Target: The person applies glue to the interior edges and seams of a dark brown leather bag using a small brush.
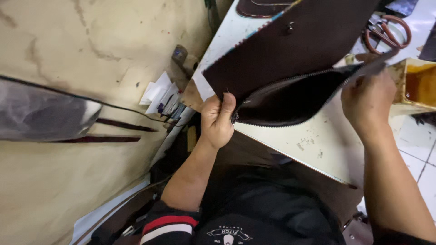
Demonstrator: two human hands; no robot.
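Nearest the camera: person's dark shirt w/ red & white striped sleeve cuff (165, 225) at bottom, forearms reaching up toward the work table (313, 145).

Left hand (217, 119) is closed in a fist-like grip on the lower left corner of a dark brown leather pouch (290, 50), fingers curled over its edge, thumb on the near side. Right hand (369, 97) pinches the pouch's far end at the zipper (290, 123), fingers bunched tight on the leather strip there; exact fingertip grip partly hidden. Pouch is held up off the table, tilted, mouth gaping open btwn the hands so the shiny dark lining shows; zipper teeth run along the open edge. A small metal stud (289, 27) sits on the outer face.

Just right of the right hand: open box w/ amber-yellow glue-like stuff (420, 84). Farther back, scissors w/ reddish-brown handles (389, 31) lie on the table. Far top: another dark leather piece (259, 7). Left side: stained beige wall (91, 45), papers (161, 97) tucked by the table edge
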